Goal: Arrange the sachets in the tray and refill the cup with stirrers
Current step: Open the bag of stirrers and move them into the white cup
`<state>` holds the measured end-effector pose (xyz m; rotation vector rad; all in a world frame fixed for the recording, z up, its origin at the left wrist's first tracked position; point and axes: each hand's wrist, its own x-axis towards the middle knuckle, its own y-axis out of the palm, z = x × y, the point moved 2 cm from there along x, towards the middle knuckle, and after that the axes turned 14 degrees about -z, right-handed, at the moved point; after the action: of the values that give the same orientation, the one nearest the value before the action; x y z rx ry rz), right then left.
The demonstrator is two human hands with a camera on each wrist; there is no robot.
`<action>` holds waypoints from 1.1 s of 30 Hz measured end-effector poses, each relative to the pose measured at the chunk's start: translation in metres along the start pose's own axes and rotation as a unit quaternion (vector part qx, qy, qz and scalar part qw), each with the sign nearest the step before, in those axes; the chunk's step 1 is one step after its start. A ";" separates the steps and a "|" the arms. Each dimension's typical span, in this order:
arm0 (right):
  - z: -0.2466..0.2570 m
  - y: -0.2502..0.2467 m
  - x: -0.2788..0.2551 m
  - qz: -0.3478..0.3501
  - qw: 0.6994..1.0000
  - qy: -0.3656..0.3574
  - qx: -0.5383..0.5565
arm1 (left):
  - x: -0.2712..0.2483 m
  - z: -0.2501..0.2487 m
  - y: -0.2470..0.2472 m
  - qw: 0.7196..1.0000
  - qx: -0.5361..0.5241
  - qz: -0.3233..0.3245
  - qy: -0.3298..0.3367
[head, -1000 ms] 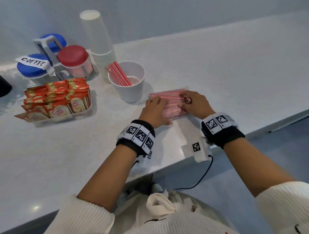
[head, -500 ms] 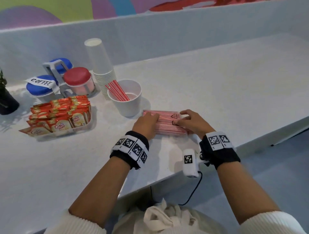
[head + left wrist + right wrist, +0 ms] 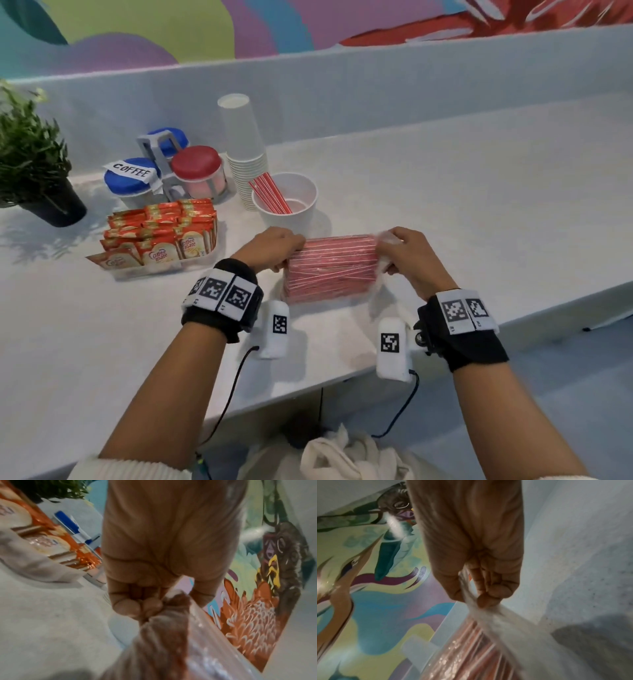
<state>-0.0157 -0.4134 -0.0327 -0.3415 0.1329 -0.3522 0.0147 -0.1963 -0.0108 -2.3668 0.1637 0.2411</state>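
Head view is showing you lifting the stirrer pack (image 3: 330, 269) off the counter (image 3: 479, 205), where half a second ago it was lying flat under your fingers; now it is hanging tilted between both hands, just in front of the cup (image 3: 286, 205). Your left hand (image 3: 270, 248) is pinching the wrapper at the left end, fingers curled tight in the left wrist view, and your right hand (image 3: 406, 255) is gripping the bunched plastic at the right end. To me you are getting ready to tear it open, so the refill is only starting. Counting: one sealed pack, one cup holding a small bundle of stirrers (image 3: 270, 193), too close to count, one tray (image 3: 150, 270) already filled with sachets (image 3: 161, 233), one stack of paper cups (image 3: 245, 147), three lidded jars (image 3: 164, 171), one plant (image 3: 32, 154).
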 end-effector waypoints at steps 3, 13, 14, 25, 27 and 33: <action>-0.001 0.013 0.005 -0.008 0.995 -0.031 -0.098 | -0.001 0.010 -0.002 0.994 0.097 -0.026 -0.032; -0.036 0.009 0.009 -0.075 0.956 -0.094 -0.267 | -0.016 0.014 0.048 0.968 0.231 0.065 0.075; -0.039 0.007 0.007 -0.085 0.949 -0.093 -0.287 | -0.015 0.015 0.050 0.968 0.229 0.066 0.072; -0.036 -0.001 -0.001 0.006 0.976 0.101 -0.190 | -0.013 0.011 0.052 0.975 0.212 0.021 0.064; -0.032 0.002 -0.004 0.050 0.972 0.154 -0.173 | -0.015 0.012 0.053 0.975 0.212 0.013 0.063; -0.027 0.011 -0.015 0.114 0.975 0.175 -0.080 | -0.020 0.017 0.053 0.978 0.201 -0.001 0.053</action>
<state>-0.0310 -0.4065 -0.0610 -0.4163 0.5435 -0.1714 -0.0164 -0.2222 -0.0538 -1.9779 0.2368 0.0701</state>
